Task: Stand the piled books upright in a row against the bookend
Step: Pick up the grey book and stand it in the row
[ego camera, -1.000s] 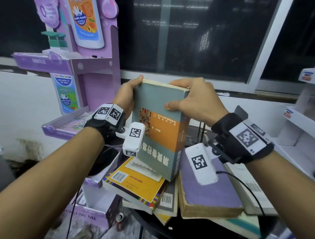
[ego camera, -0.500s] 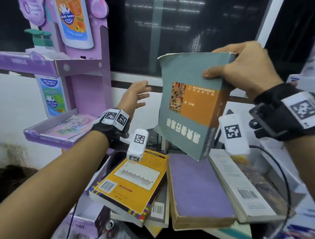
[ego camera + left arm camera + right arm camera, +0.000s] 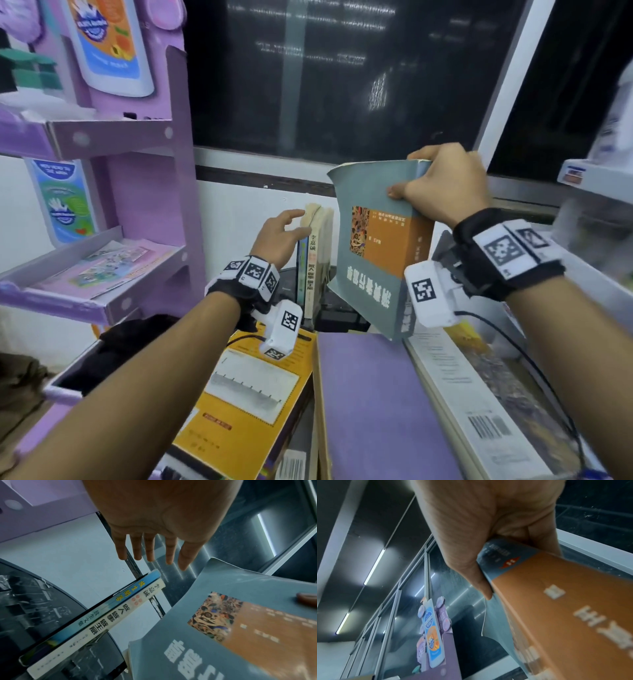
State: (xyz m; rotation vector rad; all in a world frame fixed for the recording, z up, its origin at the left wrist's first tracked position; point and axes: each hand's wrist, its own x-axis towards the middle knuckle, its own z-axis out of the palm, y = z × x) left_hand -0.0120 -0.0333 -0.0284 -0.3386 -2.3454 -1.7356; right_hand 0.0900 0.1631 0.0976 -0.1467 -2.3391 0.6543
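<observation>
My right hand [image 3: 442,185] grips the top edge of a grey-green and orange book [image 3: 380,246], thumb on its front cover, and holds it in the air, tilted, just right of two upright books [image 3: 313,263]. The right wrist view shows my right hand [image 3: 488,534] clamped on that book [image 3: 565,601]. With straight fingers, my left hand [image 3: 291,222] reaches to the top of the upright books [image 3: 106,615]; whether it touches them I cannot tell. In the left wrist view my left hand [image 3: 154,545] holds nothing, with the grey-green book [image 3: 240,628] beside it. I cannot make out the bookend.
Flat in the pile below lie a yellow book [image 3: 253,387], a purple book [image 3: 376,404] and a white book with a barcode [image 3: 479,394]. A purple cardboard display stand [image 3: 147,205] rises at the left. A dark window [image 3: 342,85] is behind, a white shelf [image 3: 596,178] at the right.
My left hand let go of the grey-green book and moved to the top of the upright books. My right hand alone lifted the book, then carried it towards those books.
</observation>
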